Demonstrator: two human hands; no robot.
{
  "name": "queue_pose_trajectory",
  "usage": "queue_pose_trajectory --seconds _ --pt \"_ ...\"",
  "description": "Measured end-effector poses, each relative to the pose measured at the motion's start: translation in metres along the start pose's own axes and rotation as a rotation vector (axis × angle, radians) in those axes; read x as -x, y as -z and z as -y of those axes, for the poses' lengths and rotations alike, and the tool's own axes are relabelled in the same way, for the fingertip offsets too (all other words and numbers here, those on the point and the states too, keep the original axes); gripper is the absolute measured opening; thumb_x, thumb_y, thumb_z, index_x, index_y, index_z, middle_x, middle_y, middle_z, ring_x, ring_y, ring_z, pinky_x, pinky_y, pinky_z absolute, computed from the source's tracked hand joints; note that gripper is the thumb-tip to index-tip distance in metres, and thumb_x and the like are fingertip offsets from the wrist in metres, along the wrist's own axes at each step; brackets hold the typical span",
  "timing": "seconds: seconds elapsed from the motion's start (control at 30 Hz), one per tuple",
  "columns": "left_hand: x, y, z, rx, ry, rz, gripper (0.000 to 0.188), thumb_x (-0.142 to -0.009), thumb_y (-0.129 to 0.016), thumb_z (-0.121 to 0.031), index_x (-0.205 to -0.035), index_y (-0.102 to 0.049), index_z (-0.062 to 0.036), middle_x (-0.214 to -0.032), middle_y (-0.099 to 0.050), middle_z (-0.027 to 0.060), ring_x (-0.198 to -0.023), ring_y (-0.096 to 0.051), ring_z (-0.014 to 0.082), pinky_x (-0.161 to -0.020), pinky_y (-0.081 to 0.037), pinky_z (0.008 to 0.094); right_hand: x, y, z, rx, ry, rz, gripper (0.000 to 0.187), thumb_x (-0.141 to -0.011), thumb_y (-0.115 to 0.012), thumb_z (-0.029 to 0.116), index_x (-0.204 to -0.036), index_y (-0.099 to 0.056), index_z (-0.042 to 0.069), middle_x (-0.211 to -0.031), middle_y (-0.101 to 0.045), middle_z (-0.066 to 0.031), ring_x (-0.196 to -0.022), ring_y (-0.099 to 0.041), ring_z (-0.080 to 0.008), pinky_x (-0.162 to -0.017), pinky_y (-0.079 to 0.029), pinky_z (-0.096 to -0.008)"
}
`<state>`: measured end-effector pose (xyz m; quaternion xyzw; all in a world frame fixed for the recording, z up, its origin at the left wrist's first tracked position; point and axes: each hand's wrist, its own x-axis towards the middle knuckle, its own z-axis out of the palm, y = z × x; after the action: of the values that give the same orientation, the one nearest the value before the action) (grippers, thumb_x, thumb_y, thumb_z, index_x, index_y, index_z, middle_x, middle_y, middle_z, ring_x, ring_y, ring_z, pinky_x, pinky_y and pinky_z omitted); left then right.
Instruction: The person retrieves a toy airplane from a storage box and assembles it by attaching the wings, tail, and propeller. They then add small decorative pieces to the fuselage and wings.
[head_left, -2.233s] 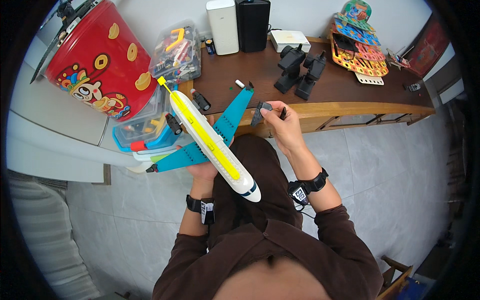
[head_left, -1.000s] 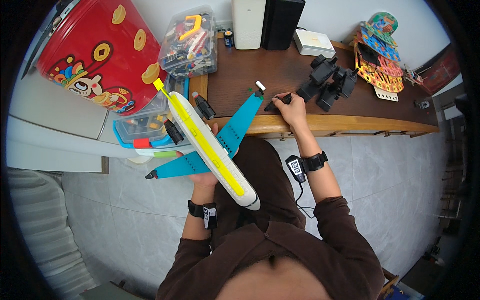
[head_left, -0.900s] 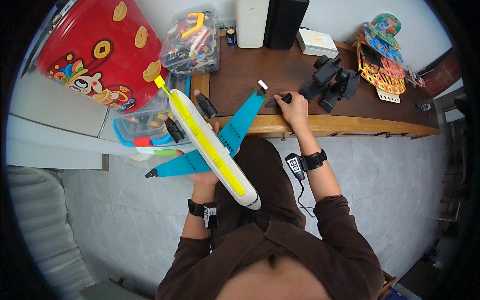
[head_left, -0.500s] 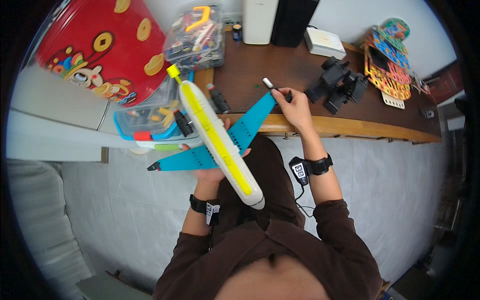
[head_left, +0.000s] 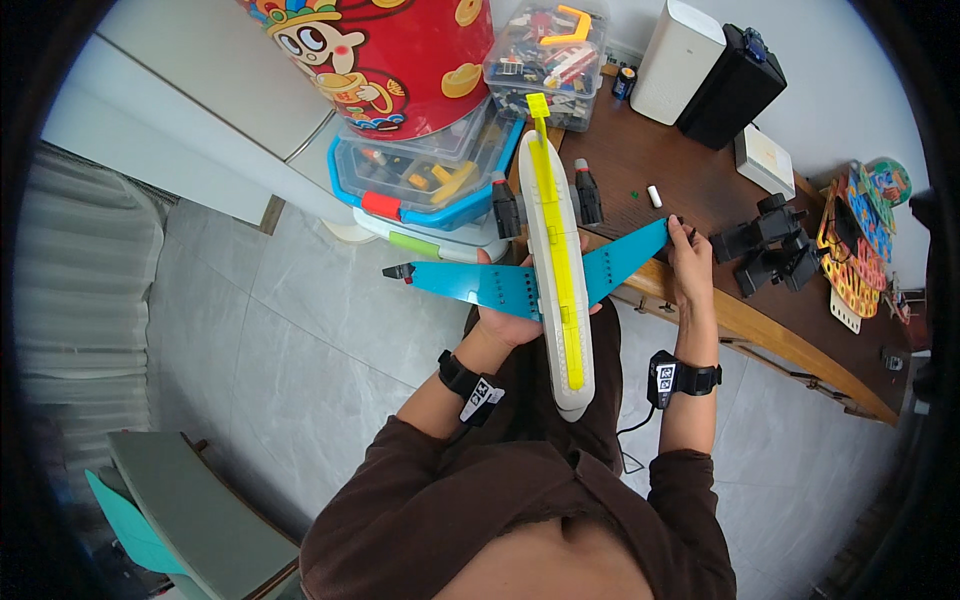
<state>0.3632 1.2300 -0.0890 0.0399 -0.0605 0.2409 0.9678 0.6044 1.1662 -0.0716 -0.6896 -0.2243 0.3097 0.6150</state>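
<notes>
A toy airplane [head_left: 545,230] of building bricks, white with a bright yellow stripe and tail, lies across my left hand [head_left: 512,328], tail away from me. That hand grips it from below at the wing roots; some fingers are hidden. My right hand [head_left: 690,262] is closed at the tip of the right blue wing [head_left: 628,260], pinching a small black piece [head_left: 692,237] there. Whether the piece is joined to the wing I cannot tell. At the left wing's end sits a similar black tip [head_left: 400,272]. Dark engine-like cylinders [head_left: 505,210] flank the rear body.
On the brown desk [head_left: 625,165] are a short white cylinder [head_left: 655,196], tiny green bits and black jointed parts [head_left: 770,245]. Clear boxes of bricks [head_left: 550,65] and a red drum [head_left: 420,60] stand at the back left. Colourful boards [head_left: 860,240] lean at the right.
The whole view has swung, shifting the desk and boxes to the right. In the picture the airplane has turned more upright, its nose toward me. My right hand remains at the right wing tip.
</notes>
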Motion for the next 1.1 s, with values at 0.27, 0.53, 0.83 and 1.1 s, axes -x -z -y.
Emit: queue_pose_trajectory --seconds 0.27,0.53,0.83,1.1 --pt "-0.004 0.003 0.011 -0.003 0.015 0.0 0.105 -0.063 -0.049 -0.079 -0.144 -0.014 -0.0224 -0.147 -0.018 0.0097 -0.134 -0.021 0.0353 -0.098 -0.024 0.0692 0.005 0.007 0.001 -0.142 0.081 -0.086 0.015 -0.089 -0.059 0.016 -0.079 -0.057 0.005 -0.074 -0.052 0.0026 -0.066 -0.044 -0.006 -0.059 -0.035 -0.0227" --pt "-0.002 0.006 0.005 -0.036 -0.045 -0.018 0.102 -0.065 -0.045 -0.081 -0.144 -0.016 -0.0237 -0.149 -0.018 0.0081 -0.134 -0.022 0.0353 -0.096 -0.022 0.0708 -0.007 -0.005 -0.011 -0.119 0.069 -0.029 0.023 -0.086 -0.063 0.023 -0.078 -0.057 0.002 -0.073 -0.05 0.0026 -0.068 -0.042 -0.0057 -0.06 -0.034 -0.022" --pt "-0.005 0.008 0.005 0.003 -0.05 -0.058 0.1 -0.065 -0.041 -0.083 -0.144 -0.016 -0.0273 -0.149 -0.018 0.0085 -0.134 -0.021 0.0359 -0.097 -0.02 0.0708 -0.012 -0.011 -0.014 -0.154 0.092 -0.035 0.025 -0.089 -0.06 0.023 -0.076 -0.06 0.002 -0.067 -0.051 0.0033 -0.06 -0.04 -0.0054 -0.054 -0.033 -0.0224" --pt "-0.001 0.007 0.007 0.015 -0.08 -0.024 0.094 -0.069 -0.048 -0.075 -0.144 -0.018 -0.0258 -0.148 -0.019 0.0079 -0.134 -0.022 0.037 -0.096 -0.021 0.0713 0.0 0.0 -0.005 -0.137 -0.006 0.107 0.022 -0.089 -0.058 0.027 -0.08 -0.057 0.007 -0.07 -0.049 0.0041 -0.059 -0.039 -0.0037 -0.051 -0.029 -0.0204"
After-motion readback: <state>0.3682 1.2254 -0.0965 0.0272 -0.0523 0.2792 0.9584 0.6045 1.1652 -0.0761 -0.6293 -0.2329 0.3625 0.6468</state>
